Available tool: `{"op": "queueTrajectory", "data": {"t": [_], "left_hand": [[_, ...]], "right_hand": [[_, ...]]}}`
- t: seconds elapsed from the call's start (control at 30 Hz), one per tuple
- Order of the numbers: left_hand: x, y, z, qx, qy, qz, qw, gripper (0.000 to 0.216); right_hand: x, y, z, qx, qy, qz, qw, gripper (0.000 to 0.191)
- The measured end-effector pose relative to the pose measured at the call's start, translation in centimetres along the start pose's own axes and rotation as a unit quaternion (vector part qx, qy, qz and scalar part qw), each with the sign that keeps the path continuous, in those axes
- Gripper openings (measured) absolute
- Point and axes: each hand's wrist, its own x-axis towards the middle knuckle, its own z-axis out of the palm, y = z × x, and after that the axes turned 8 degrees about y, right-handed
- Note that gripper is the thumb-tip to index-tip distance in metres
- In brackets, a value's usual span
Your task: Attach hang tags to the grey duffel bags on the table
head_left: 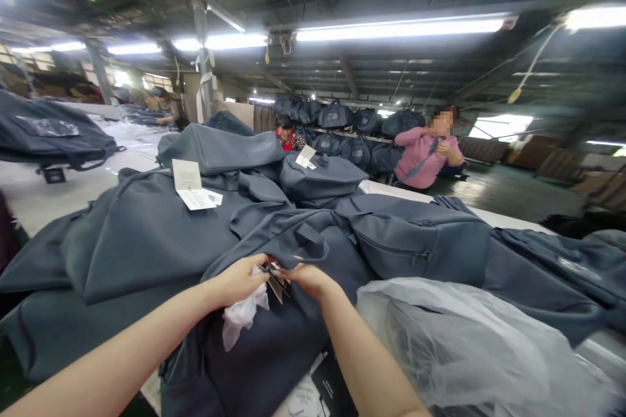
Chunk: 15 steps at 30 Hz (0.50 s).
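Observation:
My left hand [247, 279] is closed in a pinch, with crumpled thin white wrapping [242, 318] hanging below its fingers. Right beside it, my right hand [307, 279] pinches a bunch of small dark and pale tags [278, 288]; the exact shape between the fingertips is blurred. Both hands are over the front of a dark blue-grey bag [274, 352], just below its strap loop [313, 244]. To the left lies another blue-grey bag [147, 234] with an open white card tag [190, 186] on it.
More bags [420, 228] lie across the table to the right and behind. Clear plastic wrapping [469, 332] is heaped at right front. A black card [335, 384] lies under my right forearm. A person in pink [423, 153] stands beyond the table, near racks of bags [335, 115].

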Motion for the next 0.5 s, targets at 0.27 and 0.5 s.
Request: {"op": "queueTrajectory", "data": {"t": [0.27,0.5], "left_hand": [[0.9,0.4,-2.8,0.088,-0.002,-0.041,0.995,0.041],[3.4,2.1,-5.8,0.219,0.021,-0.038,0.975,0.044]], "right_hand": [[0.6,0.3,-1.1,0.04,0.048,0.022,0.998,0.04],[1.4,0.0,-1.2,-0.099,0.091,0.01,0.991,0.034]]}}
